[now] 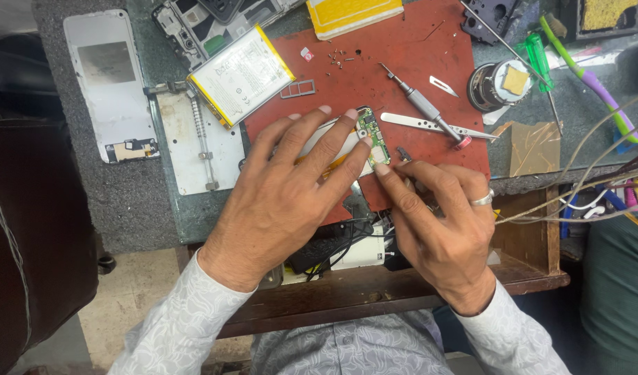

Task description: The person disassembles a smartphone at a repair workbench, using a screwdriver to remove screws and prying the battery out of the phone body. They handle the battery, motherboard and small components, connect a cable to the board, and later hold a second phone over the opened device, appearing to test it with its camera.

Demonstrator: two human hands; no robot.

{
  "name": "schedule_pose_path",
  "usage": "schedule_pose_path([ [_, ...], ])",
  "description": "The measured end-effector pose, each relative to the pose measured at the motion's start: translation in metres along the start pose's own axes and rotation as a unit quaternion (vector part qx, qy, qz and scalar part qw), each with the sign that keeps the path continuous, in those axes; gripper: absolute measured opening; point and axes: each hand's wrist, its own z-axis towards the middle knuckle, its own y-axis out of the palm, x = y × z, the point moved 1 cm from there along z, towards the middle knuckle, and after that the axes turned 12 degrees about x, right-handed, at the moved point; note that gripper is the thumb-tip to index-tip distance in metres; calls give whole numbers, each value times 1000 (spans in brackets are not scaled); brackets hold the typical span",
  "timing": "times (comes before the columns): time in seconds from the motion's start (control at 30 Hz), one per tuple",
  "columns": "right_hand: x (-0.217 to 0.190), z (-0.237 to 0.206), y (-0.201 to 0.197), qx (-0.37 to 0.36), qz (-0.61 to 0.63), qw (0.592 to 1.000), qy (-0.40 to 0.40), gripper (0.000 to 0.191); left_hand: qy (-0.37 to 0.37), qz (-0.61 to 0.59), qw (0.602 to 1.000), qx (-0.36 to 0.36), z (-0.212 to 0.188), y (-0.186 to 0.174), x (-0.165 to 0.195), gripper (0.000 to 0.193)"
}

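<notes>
Left hand: we see our left hand (291, 182) lying flat, fingers spread and stretched out, pressing on the opened white phone body with its green circuit board (372, 135); nothing is gripped, the palm covers most of it.
Right hand: our right hand (440, 219), a silver ring (483, 200) on one finger, has its fingers loosely curled; the forefinger tip touches the phone body's lower right corner. We cannot tell whether anything small is pinched beneath.
Phone body: it rests on the red rubber work mat (409, 48), near the mat's front edge, between both hands.
Beside the hands: a small grey precision screwdriver (420, 101) lies crossing silver metal tweezers (430, 125), just right of the circuit board.
Further back: a white rectangular battery with yellow edges (241, 75) overlaps the mat's left edge; a grey card tray frame (297, 88) lies next to it, and tiny screws (336, 59) are scattered behind.
Far left: a white phone back cover (111, 83) lies on the grey bench top (90, 208).
</notes>
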Motion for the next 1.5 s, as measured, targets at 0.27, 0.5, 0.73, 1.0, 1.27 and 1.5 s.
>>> schedule_pose_path([
  [0.27, 2, 2, 1, -5, 5, 1000, -2, 51, -2, -2, 1000, -6, 1, 1, 1, 41],
  [0.5, 4, 3, 5, -5, 15, 1000, -2, 45, -8, -4, 1000, -5, 2, 3, 0, 39],
  [0.73, 5, 5, 7, -6, 9, 1000, -17, 40, -8, -1, 1000, 7, 2, 4, 3, 38],
  [1.0, 10, 6, -5, 6, 25, 999, 25, 51, -16, 8, 1000, 3, 1, 5, 6, 37],
  [1.27, 14, 12, 5, -13, 12, 1000, 25, 48, -11, 16, 1000, 6, 1, 4, 6, 38],
  [1.5, 17, 9, 9, -8, -37, 999, -20, 53, 40, 32, 999, 6, -2, 0, 5, 41],
])
